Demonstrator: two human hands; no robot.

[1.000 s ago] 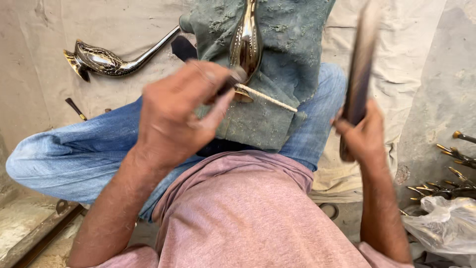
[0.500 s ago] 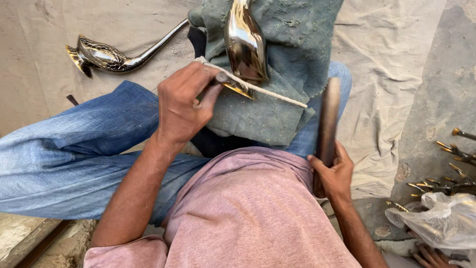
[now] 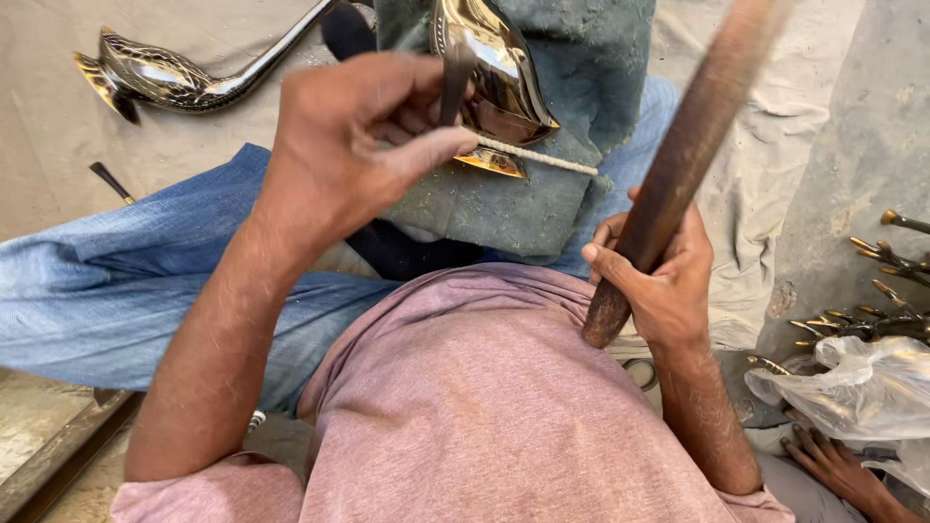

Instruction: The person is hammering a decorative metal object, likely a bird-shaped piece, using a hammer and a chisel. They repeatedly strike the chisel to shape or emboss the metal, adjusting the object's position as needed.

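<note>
1. Two hands work over one polished brass piece [image 3: 494, 77], a curved, mirror-bright shell that lies on a grey-green cloth pad [image 3: 572, 194] spread over the person's lap.
2. Left hand [image 3: 358, 145]: fingers closed around a thin dark punch-like tool [image 3: 453, 82], its tip set against the brass surface beside the ornamented rim.
3. Right hand [image 3: 659, 281]: clamped around the lower end of a long brown wooden stick [image 3: 678, 174], which is raised and tilted, blurred at its upper end.
4. Handling, as a judgement: the brass piece looks stiff and fairly heavy for its size, and its glossy skin is probably slippery and easily marked; the matte edge or underside against the cloth would be the safer place to hold it. The soft pad likely cushions it and checks sliding.
5. A pale twisted cord [image 3: 538, 155] crosses the pad just below the piece, touching its golden lower edge.
6. Textures: dusty, coarse cloth; smooth reflective metal; worn, rounded wood grain.
7. Surroundings: a second brass ornament [image 3: 165, 77] with a long curved stem lies well apart on the beige floor sheet [image 3: 58, 145] at upper left; small brass-tipped parts [image 3: 872, 291] and a clear plastic bag [image 3: 862, 387] sit at the right, near another person's hand [image 3: 833, 465].
</note>
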